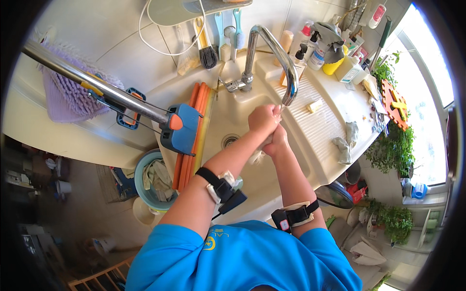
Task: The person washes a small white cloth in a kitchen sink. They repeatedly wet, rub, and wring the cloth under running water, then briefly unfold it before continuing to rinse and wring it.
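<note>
My left hand (263,119) is curled into a fist just below the spout of a chrome tap (291,82), with water on its fingers. My right hand (277,141) presses against it from below and to the right. A pale wet cloth (257,157) is gripped between the two hands, and its loose end hangs under my left wrist. Most of the cloth is hidden by the fingers. Both hands are over the basin of a cream sink (233,116), to the right of its drain (230,140).
A sponge mop head (182,127) lies across the sink's left side, its pole running to upper left. A soap bar (314,106) and grey socks (344,145) rest on the ribbed drainboard. Several bottles (316,54) stand behind. A blue basin (140,178) holds cloths, lower left.
</note>
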A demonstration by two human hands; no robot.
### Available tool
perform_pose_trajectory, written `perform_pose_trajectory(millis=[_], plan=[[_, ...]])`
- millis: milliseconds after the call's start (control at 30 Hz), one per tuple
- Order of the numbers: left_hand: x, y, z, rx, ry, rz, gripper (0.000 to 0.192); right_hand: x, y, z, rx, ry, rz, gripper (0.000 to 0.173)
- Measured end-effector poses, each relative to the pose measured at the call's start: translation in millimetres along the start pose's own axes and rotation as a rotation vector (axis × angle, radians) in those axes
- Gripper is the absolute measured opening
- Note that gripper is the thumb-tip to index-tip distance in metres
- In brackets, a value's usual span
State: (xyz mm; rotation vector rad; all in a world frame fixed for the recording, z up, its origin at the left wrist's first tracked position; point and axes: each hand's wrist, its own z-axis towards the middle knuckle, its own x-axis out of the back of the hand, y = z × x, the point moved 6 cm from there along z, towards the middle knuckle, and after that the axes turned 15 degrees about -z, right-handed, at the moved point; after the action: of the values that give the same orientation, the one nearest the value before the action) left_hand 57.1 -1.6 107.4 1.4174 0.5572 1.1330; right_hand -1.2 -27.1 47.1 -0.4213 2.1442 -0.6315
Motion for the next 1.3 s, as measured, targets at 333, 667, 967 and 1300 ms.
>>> perform_pose_trajectory(millis=[333, 667, 967, 1300], plan=[[12, -39, 53, 0.087, -0.209, -0.062, 0.056, 8, -33, -26, 0.057, -0.062, -0.577, 0.038], [-36, -129, -52, 0.627, -0.754, -0.812, 0.082, 8, -47, -10, 0.070, -0.077, -0.307, 0.034], [-14, -116, -39, 0.520, -0.392, -0.838, 0.032, 82, -51, 25, 0.091, 0.265, -0.275, 0.036], [7, -29, 10, 0.259, -0.023, 0.038, 0.035, 40, 17, 50, 0.125, 0.099, -0.136, 0.027]])
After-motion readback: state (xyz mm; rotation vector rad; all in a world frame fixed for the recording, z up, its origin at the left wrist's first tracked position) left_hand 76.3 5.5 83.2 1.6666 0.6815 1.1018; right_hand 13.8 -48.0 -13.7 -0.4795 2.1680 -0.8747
